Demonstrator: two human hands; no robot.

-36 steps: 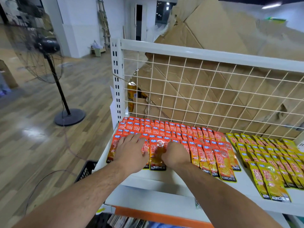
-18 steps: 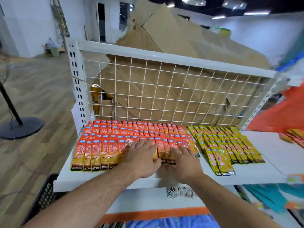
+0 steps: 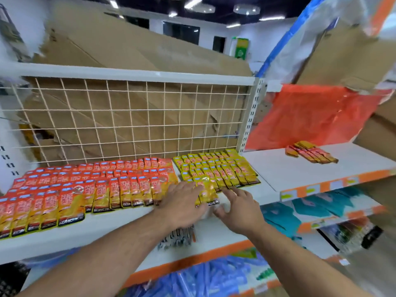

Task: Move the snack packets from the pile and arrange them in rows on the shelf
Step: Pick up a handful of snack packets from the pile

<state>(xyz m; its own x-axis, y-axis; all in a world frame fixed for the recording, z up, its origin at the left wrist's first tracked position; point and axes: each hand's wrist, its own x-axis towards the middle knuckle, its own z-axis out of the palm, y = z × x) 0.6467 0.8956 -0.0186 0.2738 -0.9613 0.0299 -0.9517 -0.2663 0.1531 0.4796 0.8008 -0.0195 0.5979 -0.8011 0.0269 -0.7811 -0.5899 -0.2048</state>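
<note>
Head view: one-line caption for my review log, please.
Shelf stocking: left hand and right hand open at the front yellow packet, between red packet rows and yellow packet rows on the white shelf.

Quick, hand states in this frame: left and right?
Left hand: open, fingers straight, lying over the left edge of the front yellow packet.
Right hand: open, fingers spread, holding nothing.

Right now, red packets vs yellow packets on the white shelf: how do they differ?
Colour: red packets are red over yellow; yellow packets are yellow throughout.
Extent: red packets span most of the shelf; yellow packets fill a narrower patch at its right.
Hands: left hand sits at the seam between them; right hand fronts only the yellow packets.
Both lie flat in overlapping rows.
</note>
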